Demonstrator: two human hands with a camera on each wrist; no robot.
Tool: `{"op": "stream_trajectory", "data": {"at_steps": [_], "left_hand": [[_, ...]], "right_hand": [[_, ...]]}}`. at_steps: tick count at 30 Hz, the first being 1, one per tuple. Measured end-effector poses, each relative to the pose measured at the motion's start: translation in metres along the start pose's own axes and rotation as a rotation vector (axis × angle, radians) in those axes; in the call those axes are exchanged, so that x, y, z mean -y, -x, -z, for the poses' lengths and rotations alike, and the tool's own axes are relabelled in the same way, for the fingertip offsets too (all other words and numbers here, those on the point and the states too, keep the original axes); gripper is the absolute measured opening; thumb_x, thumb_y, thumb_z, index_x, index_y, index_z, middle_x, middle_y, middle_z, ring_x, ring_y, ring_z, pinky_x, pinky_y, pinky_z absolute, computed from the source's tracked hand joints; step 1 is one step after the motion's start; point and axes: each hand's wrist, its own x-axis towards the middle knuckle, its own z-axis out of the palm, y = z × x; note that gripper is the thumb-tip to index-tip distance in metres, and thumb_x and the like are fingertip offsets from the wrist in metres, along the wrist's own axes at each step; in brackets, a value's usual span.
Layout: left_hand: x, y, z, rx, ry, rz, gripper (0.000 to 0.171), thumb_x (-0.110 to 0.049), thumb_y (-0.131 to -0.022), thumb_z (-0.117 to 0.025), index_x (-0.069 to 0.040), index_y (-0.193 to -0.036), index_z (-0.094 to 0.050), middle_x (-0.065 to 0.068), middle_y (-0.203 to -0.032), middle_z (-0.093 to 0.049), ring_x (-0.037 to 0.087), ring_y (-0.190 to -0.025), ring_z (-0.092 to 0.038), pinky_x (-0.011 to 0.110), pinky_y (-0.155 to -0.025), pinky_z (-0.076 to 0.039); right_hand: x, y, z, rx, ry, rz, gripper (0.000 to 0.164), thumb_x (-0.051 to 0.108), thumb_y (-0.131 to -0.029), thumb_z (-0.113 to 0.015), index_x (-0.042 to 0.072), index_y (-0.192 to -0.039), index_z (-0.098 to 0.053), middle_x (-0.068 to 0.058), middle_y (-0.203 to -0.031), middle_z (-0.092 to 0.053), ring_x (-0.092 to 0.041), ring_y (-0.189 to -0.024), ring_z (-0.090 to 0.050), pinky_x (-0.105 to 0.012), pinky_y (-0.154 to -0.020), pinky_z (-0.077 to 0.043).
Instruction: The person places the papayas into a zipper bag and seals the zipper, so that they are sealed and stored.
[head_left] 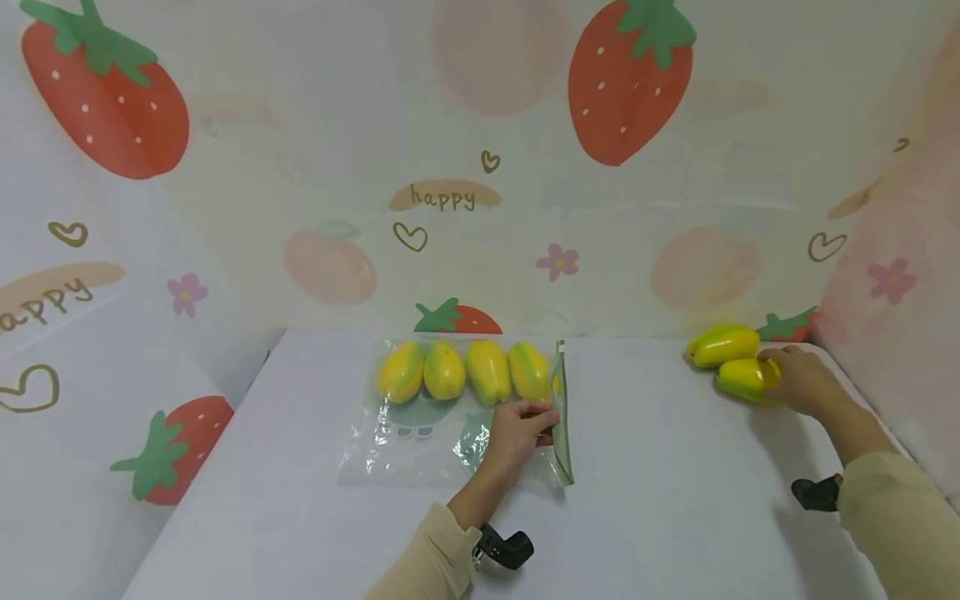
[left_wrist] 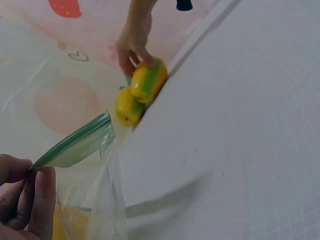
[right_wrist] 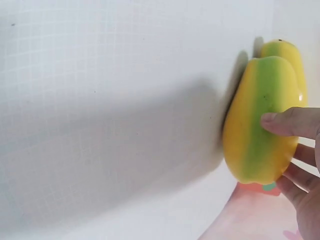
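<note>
A clear zip bag [head_left: 442, 450] with a green zip edge [head_left: 562, 417] lies on the table, several yellow-green papayas [head_left: 488, 372] inside it along the far side. My left hand [head_left: 517, 433] pinches the bag at its green edge; in the left wrist view that edge [left_wrist: 75, 142] stands raised from the fingertips. Over at the far right my right hand [head_left: 802, 379] grips a papaya [head_left: 746, 381], thumb on its green stripe in the right wrist view [right_wrist: 265, 120]. Another papaya [head_left: 723, 346] lies right behind the gripped one.
The white table [head_left: 645, 500] ends at a back wall covering [head_left: 480, 283] printed with strawberries and hearts. A pink side panel [head_left: 900, 350] rises close beside the right arm. Each wrist carries a black camera mount [head_left: 506, 547].
</note>
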Motion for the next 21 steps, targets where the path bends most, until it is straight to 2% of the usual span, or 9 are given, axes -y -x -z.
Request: {"op": "stream_trajectory", "data": {"at_steps": [15,21], "left_hand": [[-0.004,-0.001,0.0,-0.005,0.009,0.027,0.02,-0.007,-0.086,-0.071,0.006,-0.103,-0.07,0.006,-0.085,-0.069,0.009,-0.068,-0.064,0.026,-0.067,-0.06],[-0.005,0.0,0.0,-0.004,0.006,0.031,0.021,-0.009,-0.087,-0.071,0.005,-0.103,-0.07,0.007,-0.087,-0.069,0.009,-0.069,-0.063,0.026,-0.068,-0.06]], "right_hand": [[0.001,0.006,-0.01,-0.007,-0.025,-0.042,0.063,0.007,-0.077,-0.073,-0.012,-0.13,-0.044,-0.042,-0.128,-0.036,-0.059,-0.11,-0.035,-0.073,-0.097,-0.033],[0.001,0.012,-0.013,-0.053,-0.018,-0.017,0.06,0.012,-0.078,-0.072,-0.012,-0.127,-0.047,-0.042,-0.126,-0.039,-0.057,-0.107,-0.037,-0.072,-0.095,-0.035]]}}
